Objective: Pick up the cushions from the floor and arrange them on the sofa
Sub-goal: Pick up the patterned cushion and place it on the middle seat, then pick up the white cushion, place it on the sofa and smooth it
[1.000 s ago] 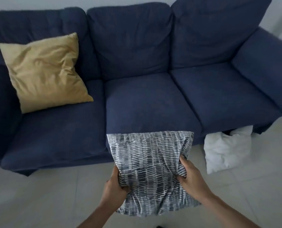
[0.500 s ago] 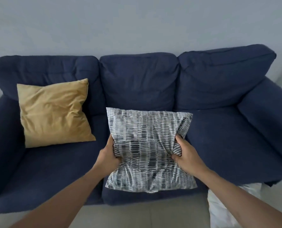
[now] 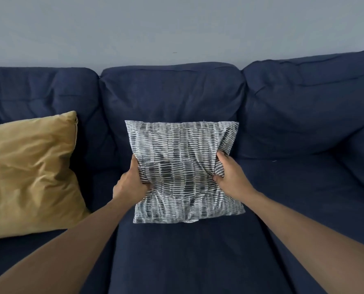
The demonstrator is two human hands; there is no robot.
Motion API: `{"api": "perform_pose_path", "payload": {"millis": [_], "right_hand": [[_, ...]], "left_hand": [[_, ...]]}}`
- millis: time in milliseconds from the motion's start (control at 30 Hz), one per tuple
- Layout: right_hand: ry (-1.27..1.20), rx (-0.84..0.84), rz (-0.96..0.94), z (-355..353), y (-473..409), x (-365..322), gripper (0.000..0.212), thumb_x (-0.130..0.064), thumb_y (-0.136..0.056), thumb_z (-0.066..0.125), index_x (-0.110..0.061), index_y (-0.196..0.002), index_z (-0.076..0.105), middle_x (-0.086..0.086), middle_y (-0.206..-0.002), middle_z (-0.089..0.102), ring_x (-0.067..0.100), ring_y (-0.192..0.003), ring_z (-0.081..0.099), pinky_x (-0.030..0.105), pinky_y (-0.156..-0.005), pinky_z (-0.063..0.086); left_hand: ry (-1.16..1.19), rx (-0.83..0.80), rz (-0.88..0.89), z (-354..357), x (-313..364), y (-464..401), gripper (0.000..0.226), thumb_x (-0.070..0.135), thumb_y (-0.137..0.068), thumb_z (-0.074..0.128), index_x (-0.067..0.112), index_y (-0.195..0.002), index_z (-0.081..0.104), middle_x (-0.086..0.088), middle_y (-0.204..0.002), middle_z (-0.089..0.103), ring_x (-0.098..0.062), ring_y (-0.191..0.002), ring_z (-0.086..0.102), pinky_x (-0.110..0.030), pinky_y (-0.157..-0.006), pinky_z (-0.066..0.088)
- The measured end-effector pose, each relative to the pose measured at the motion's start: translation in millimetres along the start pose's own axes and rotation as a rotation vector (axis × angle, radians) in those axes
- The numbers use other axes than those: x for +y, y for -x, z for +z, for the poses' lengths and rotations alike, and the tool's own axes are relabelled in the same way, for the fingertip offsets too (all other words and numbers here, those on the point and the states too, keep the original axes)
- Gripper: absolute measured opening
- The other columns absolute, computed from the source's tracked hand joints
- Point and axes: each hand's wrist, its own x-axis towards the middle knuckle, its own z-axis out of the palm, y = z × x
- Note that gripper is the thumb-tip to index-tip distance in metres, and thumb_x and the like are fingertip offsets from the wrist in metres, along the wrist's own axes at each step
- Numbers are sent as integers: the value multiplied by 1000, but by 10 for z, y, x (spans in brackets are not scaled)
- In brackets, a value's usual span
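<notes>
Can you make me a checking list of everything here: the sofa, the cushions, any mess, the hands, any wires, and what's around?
Surface: navy sofa, three back cushions.
Job's things: patterned cushion at the middle seat, in front of the backrest; yellow cushion leaning at left.
Clutter: nothing seen.
Hands: left hand and right hand gripping the patterned cushion's sides.
Cables: nothing seen.
Surroundings: plain grey wall.

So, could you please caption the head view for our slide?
Both hands, left and right, set a grey patterned cushion on the navy sofa beside a mustard cushion.
</notes>
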Motion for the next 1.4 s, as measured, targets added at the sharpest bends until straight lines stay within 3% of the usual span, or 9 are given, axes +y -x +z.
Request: {"api": "perform_pose_path", "payload": {"millis": [133,433,500,600,800,967,1067,1267,1400], "right_hand": [[9,-1,-10,195,-501,166,86,-7,-100,68,-26,-169,20,8,-157,42,26,-147,44,35,-118,39],[-20,-88,28,296,-813,330,92,-6,-102,62,-40,-169,9,6,-146,42,20,-134,50,36,-113,44],[-21,-133,41,228,-827,358,95,-8,-102,62,-42,-169,5,4,-146,41,17,-124,54,34,-107,49],[-9,-194,37,76,-749,439,96,-12,-102,62,-42,-169,0,-1,-147,39,10,-103,59,36,-94,57],[107,-183,-2,-489,-180,812,90,-22,-102,62,-34,-171,5,0,-165,28,20,-148,35,35,-109,48],[119,-177,25,-1174,540,1284,87,-26,-104,60,-34,-171,6,-3,-170,20,18,-154,26,33,-108,45],[104,-162,45,-1577,1061,1633,83,-29,-105,59,-33,-170,8,-7,-170,18,15,-154,23,29,-104,41],[49,-165,121,-2301,2250,2497,79,-36,-105,58,-31,-170,14,-4,-176,13,16,-162,11,35,-120,32],[59,-172,231,-2504,3064,3253,80,-43,-105,58,-32,-170,14,-1,-179,8,22,-164,7,40,-124,29]], "left_hand": [[-27,72,-35,252,-56,-459,108,37,-89,82,39,-165,5,2,-116,73,-29,-97,66,-48,-77,52],[-68,-44,-90,374,-199,-816,112,38,-90,80,41,-165,-2,4,-124,66,-35,-114,67,-50,-84,54],[-36,-66,-86,342,-220,-829,107,34,-87,78,41,-165,6,0,-135,65,-34,-119,64,-56,-93,56],[-87,-88,-88,314,-101,-701,100,26,-95,72,33,-169,5,-13,-149,50,-38,-127,56,-50,-94,50],[-276,-89,39,511,495,-166,89,32,-104,62,26,-171,4,-8,-177,17,-40,-152,38,-59,-109,48],[-306,-112,121,939,1363,525,92,42,-105,59,28,-172,-2,-2,-180,9,-35,-160,28,-57,-116,44],[-214,-109,135,1281,1866,1017,90,49,-105,54,32,-171,-4,3,-180,7,-33,-156,37,-57,-115,44],[-76,-166,123,2186,2693,2139,91,61,-103,52,36,-170,-4,5,-179,14,-28,-159,32,-61,-121,38],[13,-262,128,2948,2952,2987,92,63,-101,54,34,-171,2,8,-179,15,-22,-162,25,-53,-125,35]]}}
